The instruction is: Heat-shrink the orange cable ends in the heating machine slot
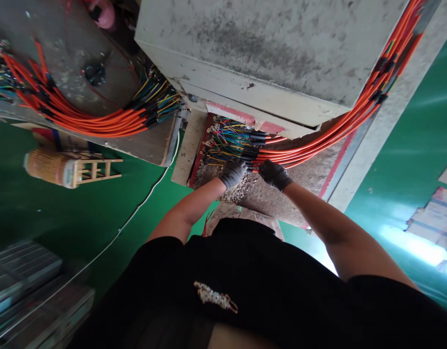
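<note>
A bundle of orange cables (pixel 311 151) lies on a brown ribbed worktop (pixel 299 194), just on the near side of a large grey housing (pixel 263 53). At the left their ends carry black sleeves (pixel 249 152), from which thin coloured wires (pixel 225 140) in blue, yellow and green fan out toward a red edge strip (pixel 196 169). To the right the cables curve around the housing and run to the far right.

Both hands wear grey gloves and are at the near side of the bundle. The right hand (pixel 274 175) is curled closed around the nearest orange cable, just right of the black sleeves. The left hand (pixel 233 173) bends over the sleeved ends and wires; its fingertips are hidden, so I cannot tell how tightly it closes. Pale scraps (pixel 241 190) are strewn on the worktop near the left hand.

Farther left, on a dark table (pixel 100 82), a second orange bundle (pixel 107 123) bends in an arc, with coloured wires at both ends; a dark tool (pixel 94 73), blurred, lies beyond it. A white cord (pixel 143 201) drops from that table across the green floor (pixel 136 169), passing a wooden frame (pixel 92 172) and, at the near left, grey crates (pixel 25 264).
</note>
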Demonstrator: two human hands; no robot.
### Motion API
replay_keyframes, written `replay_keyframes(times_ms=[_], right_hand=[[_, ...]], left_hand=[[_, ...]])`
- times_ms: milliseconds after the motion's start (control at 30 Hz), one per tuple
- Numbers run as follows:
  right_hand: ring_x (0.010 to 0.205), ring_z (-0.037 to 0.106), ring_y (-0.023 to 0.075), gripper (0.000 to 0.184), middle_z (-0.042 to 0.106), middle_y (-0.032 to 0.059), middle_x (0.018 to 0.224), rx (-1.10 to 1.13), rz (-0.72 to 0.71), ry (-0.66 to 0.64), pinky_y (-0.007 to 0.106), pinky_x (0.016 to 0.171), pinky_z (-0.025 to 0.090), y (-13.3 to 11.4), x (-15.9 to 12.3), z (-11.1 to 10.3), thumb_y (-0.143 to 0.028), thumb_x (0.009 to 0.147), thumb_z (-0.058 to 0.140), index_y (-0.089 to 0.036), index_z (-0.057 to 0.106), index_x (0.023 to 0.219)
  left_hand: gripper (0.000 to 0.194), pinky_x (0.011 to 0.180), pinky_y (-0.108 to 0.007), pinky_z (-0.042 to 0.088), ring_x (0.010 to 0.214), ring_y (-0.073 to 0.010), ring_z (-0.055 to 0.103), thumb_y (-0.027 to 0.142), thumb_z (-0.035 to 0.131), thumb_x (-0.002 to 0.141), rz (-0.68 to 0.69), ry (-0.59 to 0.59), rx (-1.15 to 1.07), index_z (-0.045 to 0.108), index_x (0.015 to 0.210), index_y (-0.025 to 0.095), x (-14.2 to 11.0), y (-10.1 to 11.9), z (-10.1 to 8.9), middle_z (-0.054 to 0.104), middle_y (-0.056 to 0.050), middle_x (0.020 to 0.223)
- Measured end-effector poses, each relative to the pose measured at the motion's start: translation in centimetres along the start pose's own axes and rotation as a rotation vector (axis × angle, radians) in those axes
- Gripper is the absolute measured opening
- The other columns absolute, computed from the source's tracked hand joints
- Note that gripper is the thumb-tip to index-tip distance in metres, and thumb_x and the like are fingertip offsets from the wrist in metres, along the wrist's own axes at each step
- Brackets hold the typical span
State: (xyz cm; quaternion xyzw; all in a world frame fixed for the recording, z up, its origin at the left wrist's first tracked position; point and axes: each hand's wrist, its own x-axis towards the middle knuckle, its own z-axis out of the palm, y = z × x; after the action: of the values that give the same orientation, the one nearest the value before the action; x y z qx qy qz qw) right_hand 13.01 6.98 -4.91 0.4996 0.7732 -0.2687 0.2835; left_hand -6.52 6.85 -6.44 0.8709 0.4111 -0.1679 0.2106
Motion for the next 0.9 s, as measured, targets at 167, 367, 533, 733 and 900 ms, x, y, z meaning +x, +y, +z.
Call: replay_keyframes(times_ms=[167,367,533,733,900], right_hand=[[0.121,0.064,0.032,0.048,0.068,0.0242,0.136,-0.001,-0.009,0.008,0.036,0.088,0.05,0.1,0.3,-0.1,-0.031,0.111,0.035,-0.008,0.069,0.137],[0.121,0.065,0.0312,0.05,0.064,0.0243,0.144,0.03,0.057,0.009,0.035,0.088,0.051,-0.6,0.4,-0.2,-0.033,0.113,0.034,-0.009,0.066,0.142],[0.11,0.07,0.0306,0.051,0.065,0.0235,0.143,0.063,0.131,0.049,0.036,0.082,0.052,-1.3,0.3,0.2,-0.029,0.112,0.03,-0.01,0.066,0.143],[0.115,0.069,0.0284,0.045,0.073,0.0212,0.134,0.123,0.155,0.168,0.036,0.092,0.053,0.2,-0.9,0.6,-0.024,0.109,0.037,-0.009,0.071,0.135],[0.123,0.068,0.0287,0.046,0.078,0.0156,0.133,0.104,0.043,0.262,0.037,0.1,0.052,0.0,2.1,-2.5,-0.024,0.11,0.037,-0.015,0.077,0.131]], left_hand=[[0.033,0.098,-0.053,0.049,0.117,-0.0352,0.066,0.01,0.048,0.103,0.051,0.039,-0.017,0.079,0.113,0.012,0.3,-0.5,-0.1,0.074,-0.019,0.11],[0.034,0.1,-0.051,0.046,0.115,-0.0327,0.066,0.006,0.048,0.102,0.061,0.035,-0.002,0.078,0.115,0.012,0.8,-0.4,-0.1,0.074,-0.017,0.115],[0.035,0.1,-0.051,0.045,0.118,-0.0333,0.063,0.011,0.044,0.106,-0.012,0.03,-0.031,0.076,0.121,0.013,0.0,0.0,-0.6,0.073,-0.018,0.12],[0.038,0.097,-0.047,0.04,0.114,-0.0302,0.06,0.029,0.04,0.113,-0.143,0.023,-0.116,0.073,0.126,0.015,-7.5,-3.6,1.2,0.071,-0.016,0.131],[0.035,0.095,-0.043,0.041,0.113,-0.026,0.059,0.035,0.044,0.112,-0.363,0.009,-0.18,0.074,0.122,0.019,-14.5,-5.7,4.2,0.074,-0.011,0.131]])
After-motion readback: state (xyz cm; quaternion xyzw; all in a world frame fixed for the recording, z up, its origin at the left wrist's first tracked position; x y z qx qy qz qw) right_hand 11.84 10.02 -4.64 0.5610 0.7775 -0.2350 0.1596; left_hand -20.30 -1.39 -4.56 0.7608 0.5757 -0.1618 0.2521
